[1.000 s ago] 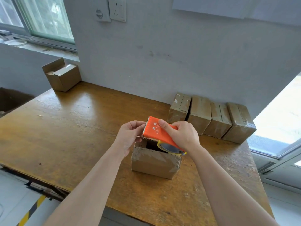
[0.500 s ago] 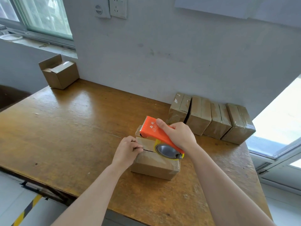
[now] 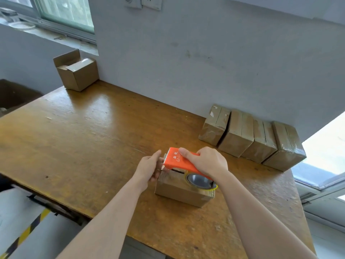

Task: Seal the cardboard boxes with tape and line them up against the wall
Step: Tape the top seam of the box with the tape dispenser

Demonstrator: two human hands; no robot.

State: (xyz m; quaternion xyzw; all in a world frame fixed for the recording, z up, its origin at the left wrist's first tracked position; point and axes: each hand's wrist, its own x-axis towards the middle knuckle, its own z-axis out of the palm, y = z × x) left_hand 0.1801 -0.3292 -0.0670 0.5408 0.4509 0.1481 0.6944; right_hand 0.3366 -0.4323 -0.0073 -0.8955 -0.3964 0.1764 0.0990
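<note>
Left hand (image 3: pixel 149 169) fingertips behind tape dispenser (image 3: pixel 180 162)

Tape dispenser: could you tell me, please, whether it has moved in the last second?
Yes. The tape dispenser has come down onto the cardboard box, which has stayed put.

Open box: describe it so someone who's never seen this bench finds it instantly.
Take the wooden table and follow the wall to its far left corner, below the window. The open box stands there alone. Unlike the four taped boxes lined up on the right and the near box under the dispenser, its top flaps are open.
</note>
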